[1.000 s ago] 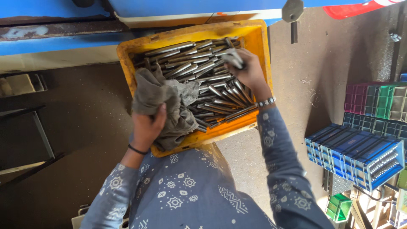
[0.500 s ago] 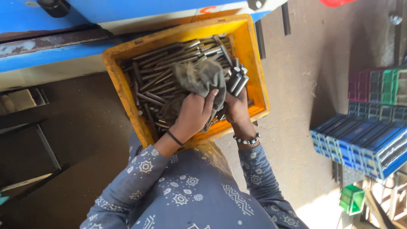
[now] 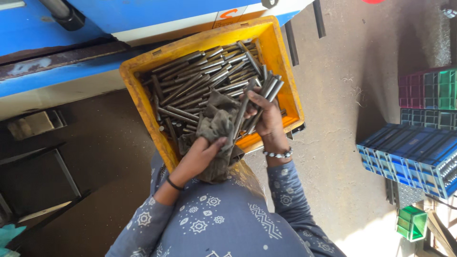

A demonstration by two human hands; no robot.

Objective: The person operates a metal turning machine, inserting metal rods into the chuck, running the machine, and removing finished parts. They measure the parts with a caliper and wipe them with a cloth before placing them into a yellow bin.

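Rods (image 3: 259, 102), a bundle in the right hand's (image 3: 266, 116) closed grip, sit over the yellow crate's (image 3: 143, 102) near right corner. Left hand (image 3: 200, 154) clutches a grey rag (image 3: 216, 126) at its near edge. Blue bins (image 3: 414, 152) stand right on the floor.

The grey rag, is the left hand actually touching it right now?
Touching. The head view shows the left hand with fingers curled into the grey rag, gripping it above the yellow crate of metal rods.
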